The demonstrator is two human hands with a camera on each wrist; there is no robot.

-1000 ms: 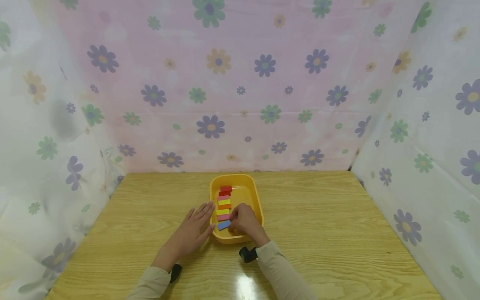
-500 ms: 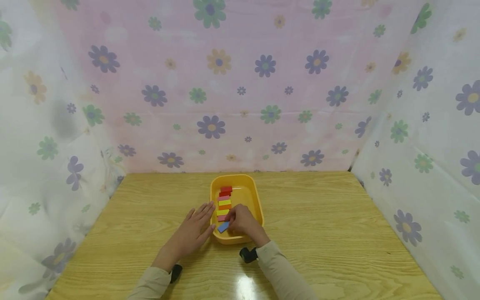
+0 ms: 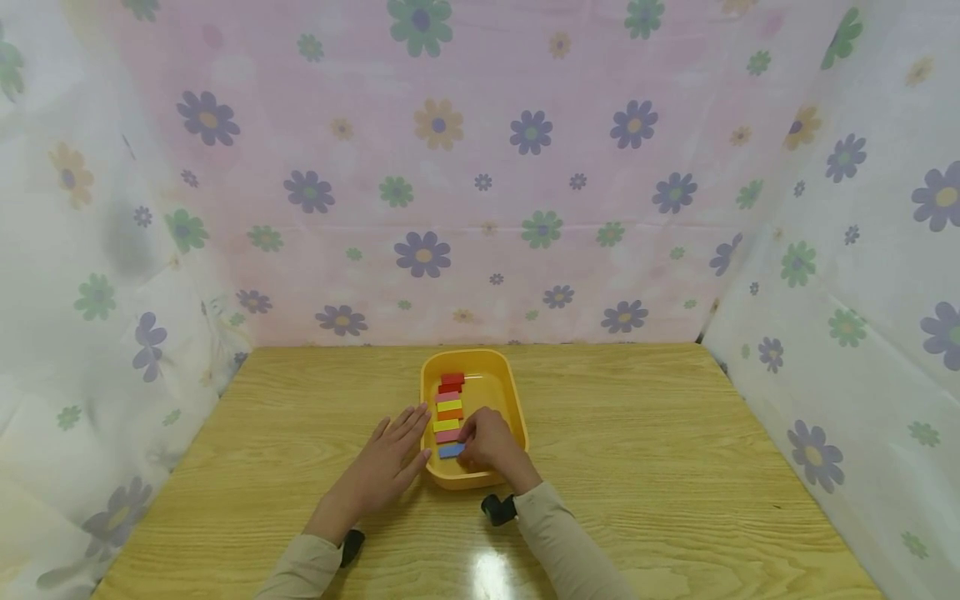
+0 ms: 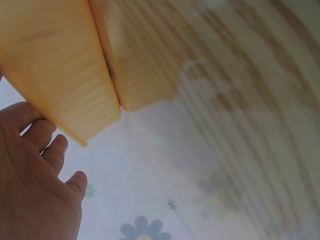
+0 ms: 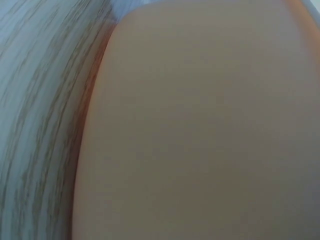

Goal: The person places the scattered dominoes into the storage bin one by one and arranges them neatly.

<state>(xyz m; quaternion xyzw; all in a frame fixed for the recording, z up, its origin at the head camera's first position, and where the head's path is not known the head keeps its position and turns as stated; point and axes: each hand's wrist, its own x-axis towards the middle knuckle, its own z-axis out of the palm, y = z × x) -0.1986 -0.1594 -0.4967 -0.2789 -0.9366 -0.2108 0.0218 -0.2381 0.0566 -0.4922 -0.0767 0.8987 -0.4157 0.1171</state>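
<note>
A yellow tray point(image 3: 513, 398) stands on the table, with a column of small coloured blocks along its left side. My right hand point(image 3: 493, 442) reaches into the tray and pinches the right end of a blue block point(image 3: 450, 452), the nearest in the column; the fingers hide that end. Just beyond it lie a pink block point(image 3: 447, 436) and a yellow block point(image 3: 446, 425). My left hand point(image 3: 378, 468) has its fingers extended, the tips at the tray's left rim. In the left wrist view, the fingers of the left hand point(image 4: 35, 170) touch the rim of the tray point(image 4: 65, 75).
Farther up the column are an orange block point(image 3: 450, 414), another yellow one, a pink one and two red blocks point(image 3: 452, 378). The wooden table point(image 3: 637, 450) is enclosed by flower-patterned sheets point(image 3: 480, 167). The tray's wall point(image 5: 200, 125) fills most of the right wrist view.
The blue block, slanted half a second ago, now lies nearly level with the others. My right hand shifted slightly right with it. My left hand stayed in place.
</note>
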